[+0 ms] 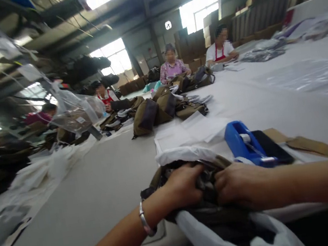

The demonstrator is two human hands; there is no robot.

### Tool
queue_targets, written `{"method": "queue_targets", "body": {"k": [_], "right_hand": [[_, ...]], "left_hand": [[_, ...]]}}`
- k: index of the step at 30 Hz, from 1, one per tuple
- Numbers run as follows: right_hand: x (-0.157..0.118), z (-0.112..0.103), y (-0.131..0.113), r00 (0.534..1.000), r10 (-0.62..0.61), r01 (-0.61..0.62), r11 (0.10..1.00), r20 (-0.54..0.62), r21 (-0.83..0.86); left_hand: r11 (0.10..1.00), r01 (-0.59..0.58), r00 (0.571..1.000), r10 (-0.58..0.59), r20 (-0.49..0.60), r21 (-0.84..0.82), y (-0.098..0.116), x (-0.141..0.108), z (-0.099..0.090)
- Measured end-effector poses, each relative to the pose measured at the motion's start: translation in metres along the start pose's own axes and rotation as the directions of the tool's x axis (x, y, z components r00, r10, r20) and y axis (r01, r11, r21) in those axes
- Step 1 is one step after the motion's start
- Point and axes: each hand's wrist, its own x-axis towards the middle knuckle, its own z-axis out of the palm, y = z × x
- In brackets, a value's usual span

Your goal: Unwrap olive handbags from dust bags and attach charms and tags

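Observation:
A dark olive bag point(226, 220) with white wrapping on its straps lies open at the near edge of the table. Both hands are in its mouth. My left hand point(186, 185), with a silver bangle at the wrist, reaches in from the left, its fingers curled over dark lining. From the right comes my right hand point(236, 184), closed on the bag's inner fabric near the right rim. The fingertips of both are partly hidden inside the bag.
Right of the bag stand a blue tape dispenser point(243, 144), a black flat object point(272, 146) and brown pieces point(312, 146). White sheets point(195, 126) and piled olive bags point(153, 110) lie beyond. Several people sit around the tables; clear plastic point(312, 73) is at right.

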Motion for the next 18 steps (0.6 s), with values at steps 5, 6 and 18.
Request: {"method": "queue_targets", "body": {"k": [5, 6, 18], "right_hand": [[0.006, -0.013, -0.011, 0.969, 0.159, -0.181, 0.978, 0.19, 0.107], [0.01, -0.016, -0.015, 0.963, 0.176, -0.199, 0.975, 0.203, 0.098], [-0.049, -0.027, -0.028, 0.865, 0.144, -0.213, 0.973, -0.48, -0.091]], "left_hand": [[0.998, 0.054, 0.998, -0.054, 0.03, 0.019, 0.004, 0.004, 0.001], [0.998, 0.061, 0.998, -0.062, 0.029, 0.018, 0.006, 0.004, 0.001], [0.982, 0.165, 0.986, -0.167, 0.008, 0.097, 0.003, 0.001, 0.002]]}}
